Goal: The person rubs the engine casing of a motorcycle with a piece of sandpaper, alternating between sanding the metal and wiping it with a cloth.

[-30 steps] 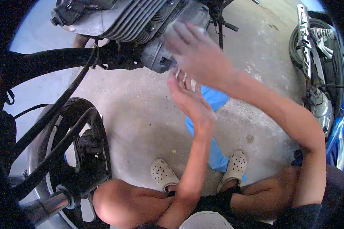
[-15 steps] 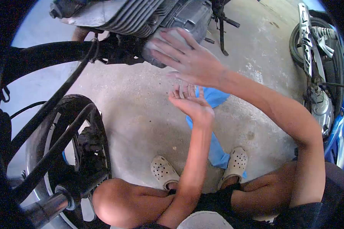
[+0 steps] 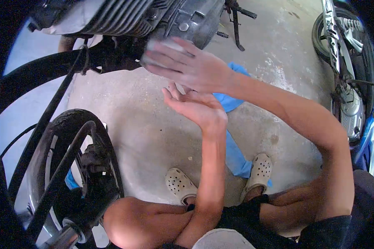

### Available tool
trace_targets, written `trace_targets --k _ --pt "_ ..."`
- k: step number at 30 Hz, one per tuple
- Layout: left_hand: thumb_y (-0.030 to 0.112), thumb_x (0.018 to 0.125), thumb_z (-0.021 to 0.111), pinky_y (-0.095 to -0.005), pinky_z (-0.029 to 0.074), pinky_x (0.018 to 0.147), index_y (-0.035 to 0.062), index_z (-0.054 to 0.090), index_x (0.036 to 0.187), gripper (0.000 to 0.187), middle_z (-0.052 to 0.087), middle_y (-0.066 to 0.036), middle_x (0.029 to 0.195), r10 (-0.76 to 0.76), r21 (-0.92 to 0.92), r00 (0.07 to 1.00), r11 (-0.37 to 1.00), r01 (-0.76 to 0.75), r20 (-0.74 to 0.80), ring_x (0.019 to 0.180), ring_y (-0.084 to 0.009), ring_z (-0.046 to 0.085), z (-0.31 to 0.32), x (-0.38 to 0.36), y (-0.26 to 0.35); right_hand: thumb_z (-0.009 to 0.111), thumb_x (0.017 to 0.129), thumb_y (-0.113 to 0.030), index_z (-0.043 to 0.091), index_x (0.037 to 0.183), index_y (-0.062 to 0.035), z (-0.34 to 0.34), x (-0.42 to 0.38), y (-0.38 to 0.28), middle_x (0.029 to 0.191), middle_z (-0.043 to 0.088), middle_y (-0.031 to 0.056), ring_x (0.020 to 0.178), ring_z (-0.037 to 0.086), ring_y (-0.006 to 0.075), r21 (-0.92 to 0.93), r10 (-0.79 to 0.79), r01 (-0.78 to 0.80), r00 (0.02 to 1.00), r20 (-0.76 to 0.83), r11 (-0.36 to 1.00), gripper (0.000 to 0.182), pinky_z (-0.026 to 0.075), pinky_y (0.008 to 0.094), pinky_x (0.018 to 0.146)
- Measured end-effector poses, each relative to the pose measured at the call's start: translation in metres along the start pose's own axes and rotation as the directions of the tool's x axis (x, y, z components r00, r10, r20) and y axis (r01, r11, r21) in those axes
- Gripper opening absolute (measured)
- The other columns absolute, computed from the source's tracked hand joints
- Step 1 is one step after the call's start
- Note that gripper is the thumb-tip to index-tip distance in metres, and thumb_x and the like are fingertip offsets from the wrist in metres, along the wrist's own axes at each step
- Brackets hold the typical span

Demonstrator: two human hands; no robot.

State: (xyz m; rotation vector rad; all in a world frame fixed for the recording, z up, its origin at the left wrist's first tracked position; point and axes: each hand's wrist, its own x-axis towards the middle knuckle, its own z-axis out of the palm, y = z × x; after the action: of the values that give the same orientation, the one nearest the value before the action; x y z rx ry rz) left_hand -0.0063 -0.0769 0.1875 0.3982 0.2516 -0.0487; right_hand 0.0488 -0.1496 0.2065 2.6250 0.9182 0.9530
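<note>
My right hand (image 3: 185, 66) reaches up to the underside of the motorcycle engine (image 3: 187, 25), its fingers stretched out and smeared by motion. They overlap a blurred grey patch (image 3: 147, 50) at the engine's lower edge; I cannot tell whether this is a separate piece. Just below, my left hand (image 3: 197, 106) is palm up with loosely curled fingers and nothing visible in it. Its fingertips are partly hidden by the right hand. Cooling fins (image 3: 112, 16) run along the engine above and to the left.
A front wheel (image 3: 81, 120) and dark frame tubes stand at the left. Blue cloth or sheeting (image 3: 237, 159) lies on the concrete floor (image 3: 145, 137) near my beige clogs (image 3: 180, 182). At the right is another motorcycle (image 3: 348, 97). A foot pedal (image 3: 239, 37) hangs beyond the engine.
Both hands have shifted left in view, the left one also rising slightly. The engine has slid left and the wheel slightly down as the camera view moved.
</note>
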Motion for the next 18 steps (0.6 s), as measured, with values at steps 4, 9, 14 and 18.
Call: trace_targets --k 4,9,14,18 --pt "0.061 0.093 0.036 -0.0490 0.021 0.114 0.0095 0.024 0.147 0.076 0.023 -0.017 0.153 0.051 -0.007 0.999 0.999 -0.051 0.004 0.141 -0.0311 0.025 -0.005 -0.001 0.006 0.055 0.080 -0.035 0.041 0.143 -0.0160 0.009 0.006 -0.009 0.152 0.035 0.0033 0.143 0.026 0.0194 -0.153 0.072 -0.072 0.997 -0.008 0.986 0.067 0.014 0.0490 0.117" --pt "0.062 0.092 0.035 -0.0512 0.021 0.114 0.0076 0.024 0.146 0.077 0.023 -0.019 0.151 0.161 0.072 0.973 0.986 -0.151 -0.163 0.140 -0.0320 0.026 -0.019 0.014 0.026 0.059 0.082 -0.040 0.039 0.144 -0.0095 0.045 -0.016 -0.054 0.153 0.031 0.0118 0.145 0.018 0.0306 0.013 0.354 -0.358 0.916 -0.192 0.934 0.072 0.009 0.0609 0.114" --pt "0.059 0.093 0.032 -0.0529 0.020 0.115 0.0065 0.032 0.137 0.069 0.035 -0.019 0.143 0.534 0.380 0.842 0.796 -0.470 -0.078 0.137 -0.0322 0.028 -0.006 0.012 0.049 0.064 0.079 -0.041 0.043 0.141 -0.0068 0.056 0.027 -0.088 0.153 0.030 0.0165 0.142 0.021 0.0388 0.132 0.655 -0.645 0.717 -0.239 0.753 0.074 0.017 0.0661 0.110" --pt "0.056 0.093 0.031 -0.0549 0.019 0.114 0.0077 0.034 0.136 0.065 0.038 -0.016 0.141 0.534 0.359 0.830 0.816 -0.453 -0.165 0.136 -0.0311 0.030 0.032 -0.004 0.070 0.067 0.078 -0.037 0.043 0.139 -0.0012 0.053 0.028 -0.107 0.152 0.029 0.0203 0.140 0.023 0.0433 0.334 0.807 -0.734 0.542 -0.237 0.591 0.074 0.017 0.0692 0.108"
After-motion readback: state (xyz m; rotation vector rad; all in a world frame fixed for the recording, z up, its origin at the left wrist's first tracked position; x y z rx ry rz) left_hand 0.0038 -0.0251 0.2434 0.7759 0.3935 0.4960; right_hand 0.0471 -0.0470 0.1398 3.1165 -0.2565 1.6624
